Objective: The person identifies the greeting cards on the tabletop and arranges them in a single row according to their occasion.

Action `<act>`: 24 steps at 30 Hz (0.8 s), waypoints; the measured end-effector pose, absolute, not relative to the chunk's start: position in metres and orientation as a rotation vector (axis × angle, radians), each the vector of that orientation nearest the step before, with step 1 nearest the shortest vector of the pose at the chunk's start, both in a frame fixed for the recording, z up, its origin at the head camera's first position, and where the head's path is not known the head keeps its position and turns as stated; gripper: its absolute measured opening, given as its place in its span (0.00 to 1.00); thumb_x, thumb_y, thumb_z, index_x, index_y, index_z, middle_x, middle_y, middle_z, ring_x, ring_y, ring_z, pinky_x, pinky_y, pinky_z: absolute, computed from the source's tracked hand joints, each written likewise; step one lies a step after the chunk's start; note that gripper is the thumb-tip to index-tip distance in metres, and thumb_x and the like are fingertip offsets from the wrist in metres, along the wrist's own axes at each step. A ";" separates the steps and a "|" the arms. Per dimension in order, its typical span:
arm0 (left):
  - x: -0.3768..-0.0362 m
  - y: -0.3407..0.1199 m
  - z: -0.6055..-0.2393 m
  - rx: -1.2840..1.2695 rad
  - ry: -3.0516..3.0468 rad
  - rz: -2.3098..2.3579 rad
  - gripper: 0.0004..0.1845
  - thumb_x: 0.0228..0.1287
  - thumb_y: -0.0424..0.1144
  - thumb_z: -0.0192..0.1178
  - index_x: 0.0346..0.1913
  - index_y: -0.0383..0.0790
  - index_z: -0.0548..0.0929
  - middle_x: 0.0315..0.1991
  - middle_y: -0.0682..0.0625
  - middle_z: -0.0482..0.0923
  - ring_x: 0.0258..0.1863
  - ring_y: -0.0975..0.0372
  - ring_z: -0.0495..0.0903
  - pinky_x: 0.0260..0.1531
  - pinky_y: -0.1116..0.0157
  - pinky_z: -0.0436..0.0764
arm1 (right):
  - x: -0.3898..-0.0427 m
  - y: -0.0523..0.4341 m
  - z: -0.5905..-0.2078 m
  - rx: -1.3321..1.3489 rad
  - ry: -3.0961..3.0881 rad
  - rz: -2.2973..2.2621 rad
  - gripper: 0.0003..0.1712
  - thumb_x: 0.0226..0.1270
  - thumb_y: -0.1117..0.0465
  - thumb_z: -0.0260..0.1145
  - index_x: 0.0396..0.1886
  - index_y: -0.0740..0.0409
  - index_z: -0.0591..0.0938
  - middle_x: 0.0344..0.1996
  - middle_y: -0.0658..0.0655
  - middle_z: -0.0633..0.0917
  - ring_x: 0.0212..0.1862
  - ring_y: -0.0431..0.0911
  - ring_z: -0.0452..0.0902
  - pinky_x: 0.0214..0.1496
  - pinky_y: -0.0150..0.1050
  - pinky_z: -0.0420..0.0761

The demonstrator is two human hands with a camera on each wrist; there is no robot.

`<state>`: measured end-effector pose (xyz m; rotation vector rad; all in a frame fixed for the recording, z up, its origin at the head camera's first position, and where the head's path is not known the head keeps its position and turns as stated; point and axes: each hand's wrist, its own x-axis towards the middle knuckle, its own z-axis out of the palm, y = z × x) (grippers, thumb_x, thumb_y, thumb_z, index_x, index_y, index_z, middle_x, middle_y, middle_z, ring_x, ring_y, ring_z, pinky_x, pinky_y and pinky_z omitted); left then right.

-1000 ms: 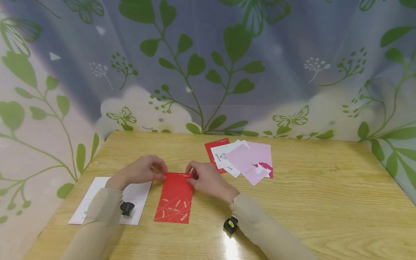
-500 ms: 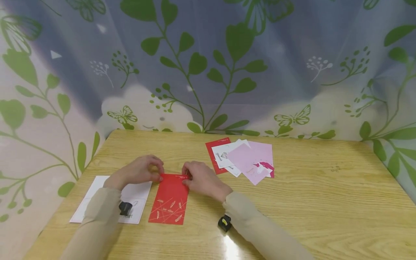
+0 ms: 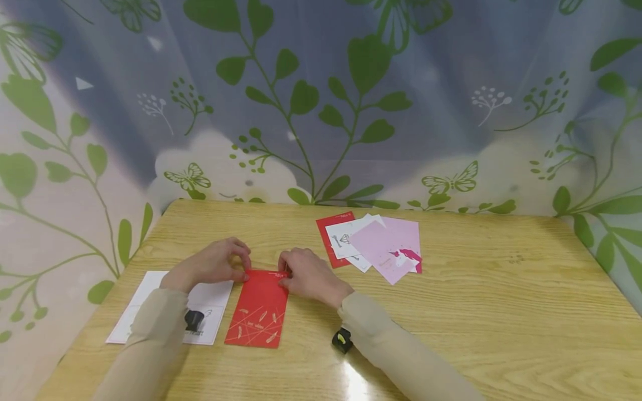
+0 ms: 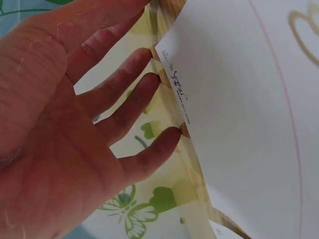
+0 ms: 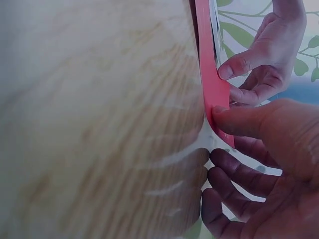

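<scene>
A red card (image 3: 258, 312) with gold feather prints lies on the table, its far edge slightly curled up. My left hand (image 3: 218, 262) pinches its far left corner. At the far right corner my right hand (image 3: 308, 273) pinches the same card; in the right wrist view the thumb lies on the red card (image 5: 207, 55), with the index finger behind it. Under my left forearm a white card (image 3: 140, 295) lies flat, partly hidden. In the left wrist view the left fingers (image 4: 144, 99) stand with their tips at the tabletop, beside the white card (image 4: 234, 114).
Farther back and to the right lies a loose pile: a pink card (image 3: 373, 242), white cards (image 3: 343, 245) and another red card (image 3: 326, 225). A patterned curtain (image 3: 321, 111) hangs behind the wooden table (image 3: 501, 289). Both wrists wear black cameras (image 3: 343, 340).
Both hands have drawn the red card a short way to the left, closer to the white card. The pile at the back has stayed put.
</scene>
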<state>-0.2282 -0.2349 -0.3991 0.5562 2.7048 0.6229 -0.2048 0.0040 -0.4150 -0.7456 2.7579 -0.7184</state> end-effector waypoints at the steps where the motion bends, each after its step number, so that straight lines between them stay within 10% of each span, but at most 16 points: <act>1: -0.228 -0.235 -0.399 0.558 2.708 0.614 0.04 0.58 0.40 0.74 0.33 0.50 0.88 0.62 0.38 0.78 0.65 0.40 0.73 0.66 0.38 0.71 | -0.205 0.004 -0.415 -0.745 2.758 -0.714 0.10 0.65 0.55 0.74 0.41 0.49 0.81 0.34 0.46 0.79 0.38 0.40 0.73 0.37 0.32 0.75; 24: -0.222 -0.232 -0.395 0.499 2.705 0.586 0.04 0.58 0.38 0.74 0.34 0.50 0.88 0.66 0.36 0.72 0.65 0.40 0.70 0.67 0.38 0.69 | -0.205 0.002 -0.416 -0.790 2.787 -0.624 0.12 0.65 0.52 0.74 0.43 0.50 0.83 0.35 0.48 0.79 0.40 0.42 0.70 0.40 0.33 0.73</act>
